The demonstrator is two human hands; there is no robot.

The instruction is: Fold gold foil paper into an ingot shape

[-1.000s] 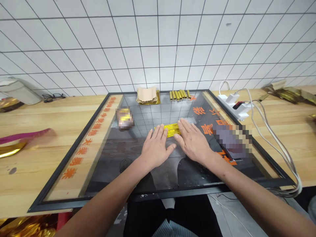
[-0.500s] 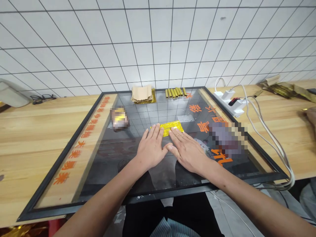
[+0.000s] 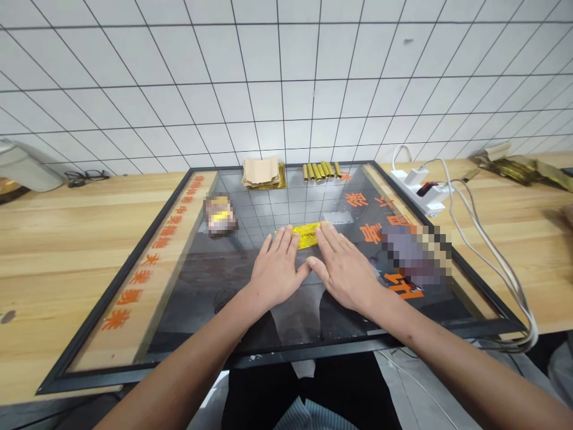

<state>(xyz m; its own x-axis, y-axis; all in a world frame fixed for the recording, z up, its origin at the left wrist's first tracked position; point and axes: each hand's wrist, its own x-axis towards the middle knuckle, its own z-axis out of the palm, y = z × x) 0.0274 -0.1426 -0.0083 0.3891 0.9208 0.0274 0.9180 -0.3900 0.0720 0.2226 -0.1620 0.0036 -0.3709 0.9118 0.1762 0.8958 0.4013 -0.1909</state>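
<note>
- The left hand [image 3: 276, 272] is unclenched and palm down, its fingertips on the left end of a yellow-gold foil strip [image 3: 307, 236]
- The right hand [image 3: 347, 269] is likewise flat and ungrasping, fingers over the strip's right end; the thumbs are close together
- The strip lies crosswise on a black-framed glass panel [image 3: 201, 280], which rests on the wooden tabletop [image 3: 89, 239] and reaches from its near edge towards its far edge by the tiled wall
- Near the far edge, on the panel, sit a stack of brown paper pieces [image 3: 260, 171] and, right of it, a row of small gold rolls [image 3: 321, 172]
- A pixelated item [image 3: 221, 216] lies left of the hands, and a larger pixelated patch [image 3: 414, 254] is to their right
- Towards the far right corner are a white power strip [image 3: 433, 209] and crumpled gold-brown sheets [image 3: 519, 167]; eyeglasses [image 3: 87, 177] lie towards the far left corner
</note>
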